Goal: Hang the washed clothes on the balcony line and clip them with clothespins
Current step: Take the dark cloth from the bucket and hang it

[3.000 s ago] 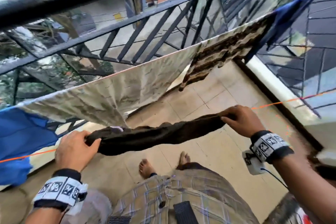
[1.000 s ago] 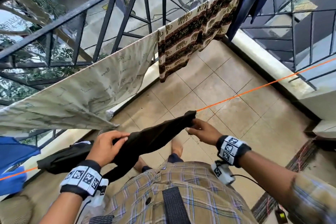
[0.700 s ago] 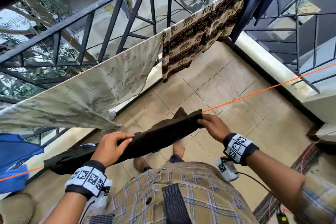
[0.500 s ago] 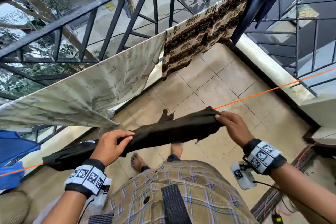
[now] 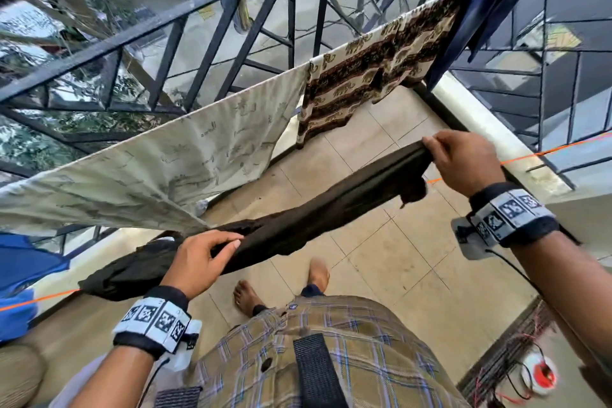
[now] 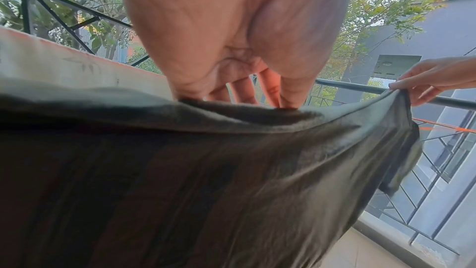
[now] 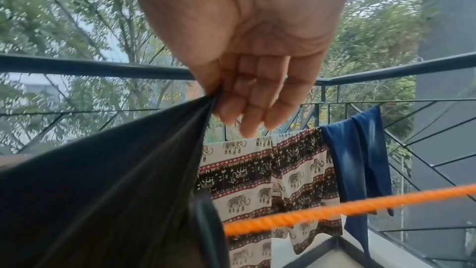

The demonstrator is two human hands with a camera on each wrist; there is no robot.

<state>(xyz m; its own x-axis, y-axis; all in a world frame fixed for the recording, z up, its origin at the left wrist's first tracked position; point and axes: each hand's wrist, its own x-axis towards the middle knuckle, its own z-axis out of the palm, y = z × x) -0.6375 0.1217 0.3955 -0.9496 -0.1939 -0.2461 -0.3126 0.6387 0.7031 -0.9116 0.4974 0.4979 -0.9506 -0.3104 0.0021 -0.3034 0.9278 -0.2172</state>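
A dark brown garment (image 5: pixel 298 222) is draped over the orange line (image 5: pixel 546 153) and stretched along it between my hands. My left hand (image 5: pixel 205 258) grips its middle part, fingers over the top fold (image 6: pixel 231 113). My right hand (image 5: pixel 463 162) pinches the garment's right end (image 7: pixel 180 140) and holds it a little above the orange line (image 7: pixel 335 209). The garment's left end (image 5: pixel 126 275) hangs bunched over the line. No clothespin shows in any view.
A second line nearer the black railing (image 5: pixel 198 10) carries a pale printed sheet (image 5: pixel 165 169), elephant-print trousers (image 5: pixel 364 83) and a blue garment (image 5: pixel 490 10). Another blue cloth (image 5: pixel 20 268) hangs at far left. A low ledge (image 5: pixel 496 136) edges the tiled floor; a red cord spool (image 5: pixel 539 378) lies at lower right.
My right hand has drawn the garment's end to the right along the orange line, spreading it out. My left hand has kept its grip near the middle.
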